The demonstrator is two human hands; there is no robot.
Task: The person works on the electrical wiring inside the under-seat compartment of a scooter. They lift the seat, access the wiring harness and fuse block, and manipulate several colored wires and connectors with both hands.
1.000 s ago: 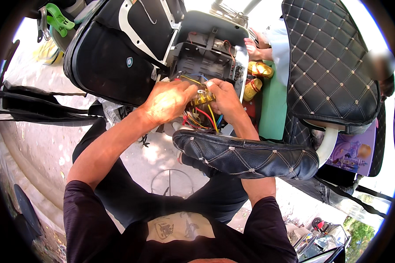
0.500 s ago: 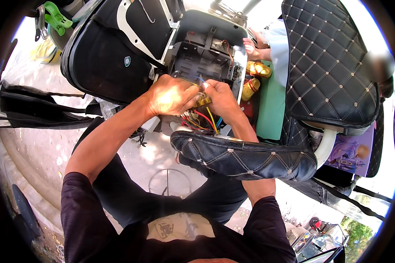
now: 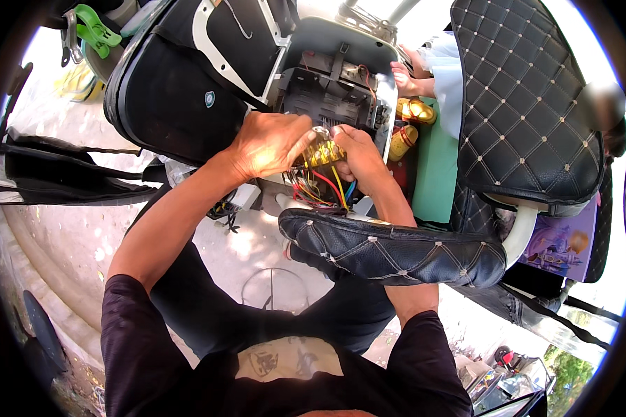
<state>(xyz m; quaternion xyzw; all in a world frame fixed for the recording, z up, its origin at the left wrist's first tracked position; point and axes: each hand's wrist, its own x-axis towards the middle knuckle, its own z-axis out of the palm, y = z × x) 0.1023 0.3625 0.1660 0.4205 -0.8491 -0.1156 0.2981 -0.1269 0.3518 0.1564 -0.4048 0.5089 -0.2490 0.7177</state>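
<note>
A bundle of wires (image 3: 325,154) with a yellow-and-black wrapped part lies between my hands, over the near edge of the open seat box. Red, yellow, blue and other wires (image 3: 318,186) hang below it. My right hand (image 3: 360,154) is closed at the bundle's right side, thumb on top and fingers curled underneath. At its left, my left hand (image 3: 268,144) is closed with the fingers pinched together; what they pinch is hidden. Something small and pale shows between the fingertips. Behind the hands, the grey seat box (image 3: 306,38) holds dark metal parts.
A raised black seat (image 3: 161,97) leans at the left. A black padded armrest (image 3: 389,247) crosses over my right forearm. At the right stand a quilted seat back (image 3: 522,104), a green panel (image 3: 435,167), yellow sandals (image 3: 402,141) and another person's bare foot (image 3: 410,80).
My hands have shifted slightly, and more of the yellow-and-black bundle now shows between them. The blue wire end that stood above my fingers is no longer visible. The whole view has moved a little.
</note>
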